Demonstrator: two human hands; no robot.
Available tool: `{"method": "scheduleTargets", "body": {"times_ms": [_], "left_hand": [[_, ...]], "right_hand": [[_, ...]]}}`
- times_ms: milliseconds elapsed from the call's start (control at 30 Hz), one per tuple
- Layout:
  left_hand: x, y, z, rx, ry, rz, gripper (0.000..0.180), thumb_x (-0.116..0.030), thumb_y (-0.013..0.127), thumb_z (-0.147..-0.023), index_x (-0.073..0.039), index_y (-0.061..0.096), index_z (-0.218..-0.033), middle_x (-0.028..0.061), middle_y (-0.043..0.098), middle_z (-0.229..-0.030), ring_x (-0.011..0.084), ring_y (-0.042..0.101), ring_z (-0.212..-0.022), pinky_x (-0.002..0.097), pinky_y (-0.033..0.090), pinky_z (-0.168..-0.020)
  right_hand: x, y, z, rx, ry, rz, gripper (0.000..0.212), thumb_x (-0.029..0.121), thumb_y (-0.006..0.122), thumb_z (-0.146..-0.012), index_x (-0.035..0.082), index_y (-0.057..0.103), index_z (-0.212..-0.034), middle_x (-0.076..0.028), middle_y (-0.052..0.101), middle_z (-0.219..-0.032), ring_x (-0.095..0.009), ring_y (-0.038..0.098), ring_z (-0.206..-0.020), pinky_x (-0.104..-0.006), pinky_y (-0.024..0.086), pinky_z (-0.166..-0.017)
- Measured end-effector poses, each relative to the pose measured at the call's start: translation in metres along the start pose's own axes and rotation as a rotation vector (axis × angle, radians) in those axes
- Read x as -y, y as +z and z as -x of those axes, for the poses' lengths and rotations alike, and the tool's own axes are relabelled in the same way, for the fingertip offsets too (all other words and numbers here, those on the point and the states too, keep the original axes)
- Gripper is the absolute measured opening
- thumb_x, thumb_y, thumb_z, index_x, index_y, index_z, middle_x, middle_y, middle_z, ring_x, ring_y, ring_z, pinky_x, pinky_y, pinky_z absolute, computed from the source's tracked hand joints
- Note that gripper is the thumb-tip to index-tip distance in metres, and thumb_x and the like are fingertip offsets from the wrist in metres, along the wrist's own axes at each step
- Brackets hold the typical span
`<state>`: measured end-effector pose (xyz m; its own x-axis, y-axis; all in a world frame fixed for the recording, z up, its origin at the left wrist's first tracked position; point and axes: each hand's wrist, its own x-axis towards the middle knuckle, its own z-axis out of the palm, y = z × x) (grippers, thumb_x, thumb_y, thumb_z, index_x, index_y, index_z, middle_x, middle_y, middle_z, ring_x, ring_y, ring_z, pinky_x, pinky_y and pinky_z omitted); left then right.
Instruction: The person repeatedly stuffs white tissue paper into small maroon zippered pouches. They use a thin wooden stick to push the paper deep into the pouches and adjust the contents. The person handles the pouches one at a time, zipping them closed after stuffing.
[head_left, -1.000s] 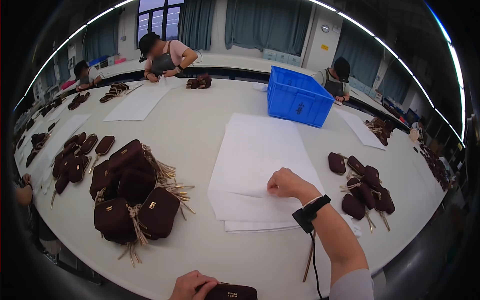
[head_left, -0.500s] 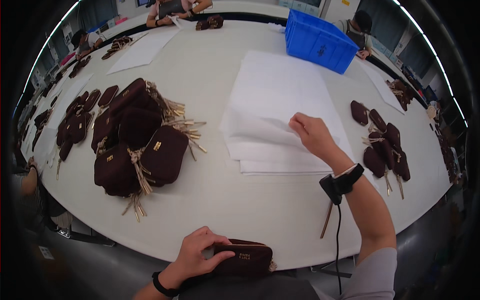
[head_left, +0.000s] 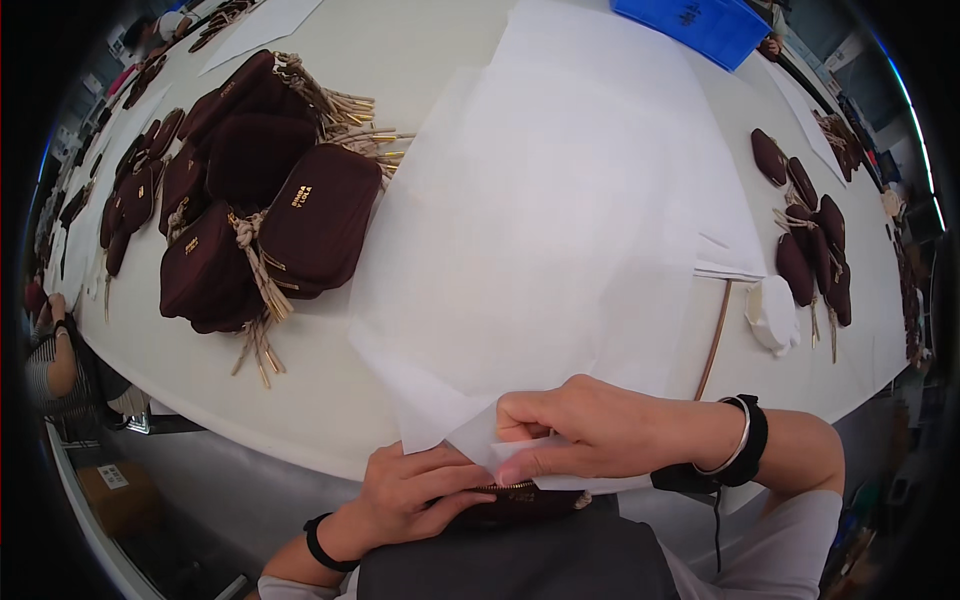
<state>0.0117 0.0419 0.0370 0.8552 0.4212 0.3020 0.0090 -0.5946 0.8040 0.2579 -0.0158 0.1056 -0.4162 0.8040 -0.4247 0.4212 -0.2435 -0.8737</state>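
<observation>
A dark maroon zip pouch (head_left: 505, 515) lies against my lap at the table's near edge, mostly covered by my hands. Its gold zipper shows along the top. My left hand (head_left: 410, 500) grips the pouch by the zipper side, fingers on top and thumb on the front. In my right hand (head_left: 610, 430), the near edge of a thin white paper sheet (head_left: 520, 260) is pinched and brought down to the zipper beside my left fingers. The rest of the sheet spreads across the table. Whether any paper is inside the pouch is hidden.
Left of the sheet stands a heap of maroon pouches (head_left: 320, 220) with beige cord tassels. More pouches (head_left: 825, 240) lie at the right, near a white rounded object (head_left: 772, 315) and a thin brown stick (head_left: 714, 340). A blue crate (head_left: 700, 30) sits at the far side.
My right hand has drawn the paper sheet off the stack toward me, down to the pouch. My left hand keeps its hold. The view has tilted downward.
</observation>
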Motion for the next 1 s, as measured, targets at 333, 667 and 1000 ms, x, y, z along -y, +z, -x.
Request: {"method": "scheduleTargets", "body": {"times_ms": [333, 667, 1000], "left_hand": [[0.007, -0.002, 0.002, 0.025, -0.012, 0.083, 0.027, -0.016, 0.087, -0.07, -0.013, 0.076, -0.095, 0.0043, 0.073, -0.096, 0.0204, 0.066, -0.072, 0.028, 0.051, -0.063], [-0.003, 0.011, 0.003, -0.03, -0.131, 0.33, 0.02, -0.007, 0.082, -0.078, -0.005, 0.072, -0.094, 0.0082, 0.069, -0.09, 0.0226, 0.067, -0.072, 0.0305, 0.054, -0.061], [0.004, -0.008, -0.001, 0.114, -0.282, 0.446, 0.013, -0.015, 0.07, -0.093, -0.003, 0.064, -0.094, 0.0083, 0.066, -0.081, 0.0233, 0.061, -0.069, 0.0333, 0.046, -0.062]], "right_hand": [[-0.007, 0.0, 0.003, -0.02, -0.081, -0.074, 0.021, 0.017, 0.059, -0.1, 0.007, 0.068, -0.116, -0.016, 0.066, -0.075, -0.026, 0.059, -0.061, -0.0361, 0.047, -0.064], [-0.022, 0.026, -0.006, 0.487, -0.063, -0.075, 0.058, 0.05, 0.045, -0.106, -0.003, 0.061, -0.088, -0.015, 0.054, -0.066, -0.027, 0.054, -0.065, -0.0395, 0.046, -0.065], [-0.019, 0.04, 0.014, -0.25, 0.088, -0.496, 0.035, 0.021, 0.068, -0.098, -0.001, 0.066, -0.125, -0.005, 0.071, -0.099, -0.011, 0.063, -0.088, -0.0264, 0.05, -0.078]]}}
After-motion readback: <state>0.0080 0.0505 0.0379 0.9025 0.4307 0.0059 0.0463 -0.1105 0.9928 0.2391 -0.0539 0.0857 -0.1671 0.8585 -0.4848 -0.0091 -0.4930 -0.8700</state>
